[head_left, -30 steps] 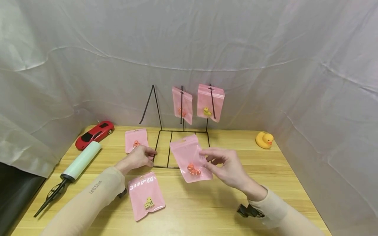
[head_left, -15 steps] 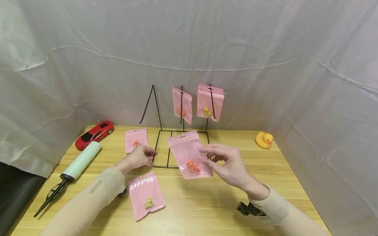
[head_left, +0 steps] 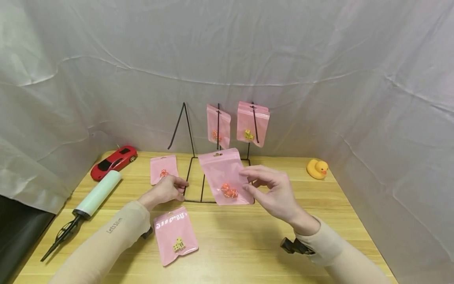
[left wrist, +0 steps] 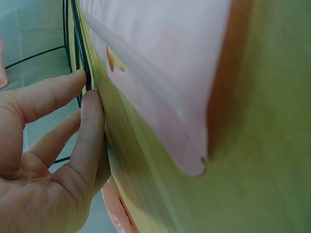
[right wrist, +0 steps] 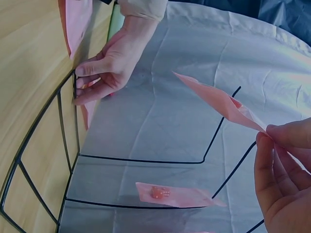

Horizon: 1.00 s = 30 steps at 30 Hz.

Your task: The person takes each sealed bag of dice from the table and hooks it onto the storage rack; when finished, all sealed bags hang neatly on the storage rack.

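My right hand (head_left: 274,193) pinches the right edge of a pink zip bag (head_left: 221,169) with several orange dice (head_left: 228,192) showing through its lower part. The bag is raised in front of the black wire display rack (head_left: 198,201), its hang hole at the top. In the right wrist view this bag (right wrist: 214,99) appears nearly edge-on between thumb and fingers. My left hand (head_left: 166,190) holds the front left corner of the rack's base; in the left wrist view its fingertips pinch the black wire (left wrist: 83,48). The rack's left hook (head_left: 176,126) carries no bag.
A pink bag with orange dice (head_left: 218,122) hangs on the middle hook, and pink bags with yellow dice (head_left: 253,122) on the right one. Two more bags lie on the table: one (head_left: 163,163) behind my left hand, another (head_left: 175,230) in front. A red toy car (head_left: 115,161), pale-green pump (head_left: 99,193) and rubber duck (head_left: 317,169) stand around.
My right hand has lifted the held bag and carried it slightly left and toward the rack; the bag has turned more upright. The left hand stays at the rack's corner.
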Each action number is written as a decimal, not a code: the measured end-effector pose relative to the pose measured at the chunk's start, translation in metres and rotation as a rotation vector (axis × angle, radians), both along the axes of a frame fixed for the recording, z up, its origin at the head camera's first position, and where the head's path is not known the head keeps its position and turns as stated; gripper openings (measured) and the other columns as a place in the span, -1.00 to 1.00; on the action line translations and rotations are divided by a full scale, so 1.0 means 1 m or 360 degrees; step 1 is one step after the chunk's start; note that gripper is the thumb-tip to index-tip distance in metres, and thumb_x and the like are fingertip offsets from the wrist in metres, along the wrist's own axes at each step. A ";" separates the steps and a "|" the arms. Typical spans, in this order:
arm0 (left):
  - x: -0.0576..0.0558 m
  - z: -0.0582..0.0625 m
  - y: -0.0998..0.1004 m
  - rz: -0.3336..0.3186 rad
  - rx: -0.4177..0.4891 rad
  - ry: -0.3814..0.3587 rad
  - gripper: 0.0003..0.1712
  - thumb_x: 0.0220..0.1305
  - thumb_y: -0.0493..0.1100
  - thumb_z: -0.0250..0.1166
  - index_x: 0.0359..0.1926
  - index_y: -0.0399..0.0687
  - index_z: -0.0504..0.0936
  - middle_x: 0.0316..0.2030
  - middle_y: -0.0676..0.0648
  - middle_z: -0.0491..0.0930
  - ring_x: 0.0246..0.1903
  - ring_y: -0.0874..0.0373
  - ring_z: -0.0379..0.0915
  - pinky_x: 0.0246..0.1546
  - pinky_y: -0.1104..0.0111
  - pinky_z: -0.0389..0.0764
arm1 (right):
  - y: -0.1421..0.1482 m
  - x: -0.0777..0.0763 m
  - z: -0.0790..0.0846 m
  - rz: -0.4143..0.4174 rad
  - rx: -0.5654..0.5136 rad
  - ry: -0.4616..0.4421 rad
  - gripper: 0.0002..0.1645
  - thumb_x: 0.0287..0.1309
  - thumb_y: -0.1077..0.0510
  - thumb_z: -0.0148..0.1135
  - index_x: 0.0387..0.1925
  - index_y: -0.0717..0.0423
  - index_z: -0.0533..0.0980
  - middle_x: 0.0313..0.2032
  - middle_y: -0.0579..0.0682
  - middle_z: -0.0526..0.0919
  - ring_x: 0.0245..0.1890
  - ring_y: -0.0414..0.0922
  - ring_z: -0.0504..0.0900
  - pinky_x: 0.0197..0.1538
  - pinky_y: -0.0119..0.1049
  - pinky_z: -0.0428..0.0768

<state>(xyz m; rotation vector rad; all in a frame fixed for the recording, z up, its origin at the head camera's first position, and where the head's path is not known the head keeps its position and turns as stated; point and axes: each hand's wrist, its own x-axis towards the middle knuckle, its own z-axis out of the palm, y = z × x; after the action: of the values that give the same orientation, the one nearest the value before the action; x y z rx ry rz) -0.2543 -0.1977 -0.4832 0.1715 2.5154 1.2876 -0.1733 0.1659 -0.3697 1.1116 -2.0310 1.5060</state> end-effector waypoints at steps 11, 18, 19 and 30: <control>0.000 0.001 0.000 0.0006 -0.0016 -0.0001 -0.30 0.11 -0.45 0.62 0.33 -0.34 0.73 0.11 -0.25 0.75 0.02 0.05 0.65 0.04 0.40 0.64 | -0.007 -0.010 0.000 0.0007 -0.0074 0.0037 -0.58 0.16 0.65 0.44 0.06 0.43 0.76 0.02 0.42 0.83 -0.14 -0.31 0.83 -0.21 -0.40 0.81; 0.002 0.000 0.001 -0.0008 -0.0027 0.0028 -0.29 0.09 -0.44 0.63 0.33 -0.34 0.73 0.11 -0.26 0.76 0.03 0.04 0.66 0.05 0.40 0.63 | -0.009 -0.014 -0.001 -0.0013 -0.0089 0.0014 -0.60 0.18 0.65 0.43 0.05 0.44 0.76 0.00 0.42 0.83 -0.14 -0.33 0.81 -0.22 -0.43 0.80; 0.002 0.000 0.001 -0.0012 -0.0027 0.0031 -0.29 0.09 -0.44 0.63 0.32 -0.34 0.73 0.11 -0.26 0.76 0.03 0.04 0.67 0.05 0.40 0.63 | -0.009 -0.014 -0.002 -0.0017 -0.0090 0.0009 -0.60 0.17 0.65 0.43 0.05 0.45 0.76 -0.01 0.42 0.83 -0.14 -0.34 0.81 -0.21 -0.43 0.80; 0.000 0.000 0.000 0.0006 -0.0031 0.0020 -0.30 0.10 -0.44 0.63 0.33 -0.32 0.74 0.12 -0.25 0.76 0.03 0.03 0.66 0.08 0.38 0.64 | -0.008 -0.016 -0.004 -0.0009 -0.0099 -0.0035 -0.59 0.16 0.65 0.44 0.05 0.47 0.75 0.01 0.44 0.82 -0.12 -0.35 0.82 -0.22 -0.42 0.81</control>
<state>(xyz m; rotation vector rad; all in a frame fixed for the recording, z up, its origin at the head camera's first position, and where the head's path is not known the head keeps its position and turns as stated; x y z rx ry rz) -0.2542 -0.1976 -0.4829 0.1710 2.5394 1.2668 -0.1892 0.1574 -0.3735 1.0690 -1.9860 1.5738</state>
